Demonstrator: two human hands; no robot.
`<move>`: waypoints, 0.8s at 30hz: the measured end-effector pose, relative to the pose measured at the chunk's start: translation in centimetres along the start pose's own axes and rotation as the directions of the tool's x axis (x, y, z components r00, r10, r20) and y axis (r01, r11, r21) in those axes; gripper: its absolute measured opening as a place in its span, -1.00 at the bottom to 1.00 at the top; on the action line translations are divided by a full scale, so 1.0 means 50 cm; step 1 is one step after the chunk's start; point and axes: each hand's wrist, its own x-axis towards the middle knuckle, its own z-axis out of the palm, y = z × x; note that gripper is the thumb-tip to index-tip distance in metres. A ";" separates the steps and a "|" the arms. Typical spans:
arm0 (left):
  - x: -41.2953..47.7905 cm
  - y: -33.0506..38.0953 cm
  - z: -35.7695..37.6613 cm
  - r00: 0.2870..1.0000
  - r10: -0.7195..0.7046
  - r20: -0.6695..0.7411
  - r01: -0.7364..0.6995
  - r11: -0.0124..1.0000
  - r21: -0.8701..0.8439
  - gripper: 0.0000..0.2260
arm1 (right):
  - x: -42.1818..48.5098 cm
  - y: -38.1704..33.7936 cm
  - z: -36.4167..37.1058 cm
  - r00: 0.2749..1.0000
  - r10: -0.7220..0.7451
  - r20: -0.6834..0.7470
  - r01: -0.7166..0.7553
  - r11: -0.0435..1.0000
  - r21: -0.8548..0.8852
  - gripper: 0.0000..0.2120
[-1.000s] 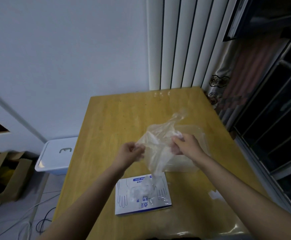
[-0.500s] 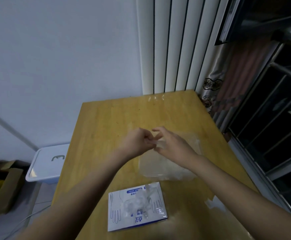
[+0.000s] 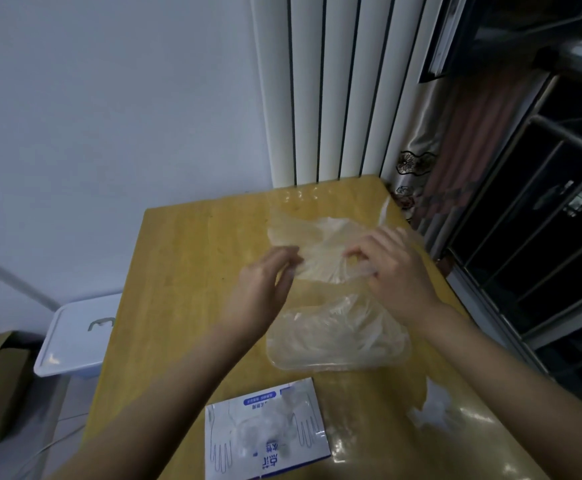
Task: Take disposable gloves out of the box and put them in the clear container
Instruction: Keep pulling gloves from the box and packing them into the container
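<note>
Thin film glove [image 3: 320, 244] held spread above table [image 3: 185, 271], just beyond clear container [image 3: 338, 368]; box [image 3: 220, 445] nearest. Left hand [image 3: 265, 289], right hand [image 3: 397, 271]: fingertips curled, pinching near edge. Likely feather-light, limp, clingy, tearable; best pinched at cuff.

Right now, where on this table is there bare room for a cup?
Bare: the yellow wooden table's left strip, between its edge and the left hand. Crowded: it and the right hand hold a clear glove mid-table, with the clear plastic container, blue-and-white glove box and crumpled film nearer.
</note>
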 end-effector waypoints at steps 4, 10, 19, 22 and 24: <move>-0.055 -0.044 0.074 0.914 -0.069 0.400 -0.009 0.982 0.190 -0.70 | -0.075 0.039 0.065 0.898 0.032 0.439 -0.038 0.999 0.005 -0.67; -0.067 -0.075 0.173 0.666 -0.250 0.703 -0.266 0.800 0.537 -0.67 | -0.110 0.069 0.161 0.610 0.155 0.777 -0.121 0.987 -0.102 -0.74; -0.029 -0.103 0.233 0.431 -0.401 0.809 -0.329 0.765 0.554 -0.66 | -0.098 0.088 0.199 0.197 0.288 0.937 -0.401 0.896 -0.192 -0.68; -0.018 -0.101 0.243 0.623 -0.290 0.726 -0.315 0.757 0.572 -0.72 | -0.088 0.071 0.207 0.546 0.328 0.771 -0.423 0.902 -0.085 -0.79; -0.027 -0.106 0.257 0.626 -0.286 0.725 -0.307 0.765 0.566 -0.74 | -0.095 0.060 0.221 0.567 0.261 0.782 -0.355 0.933 -0.054 -0.66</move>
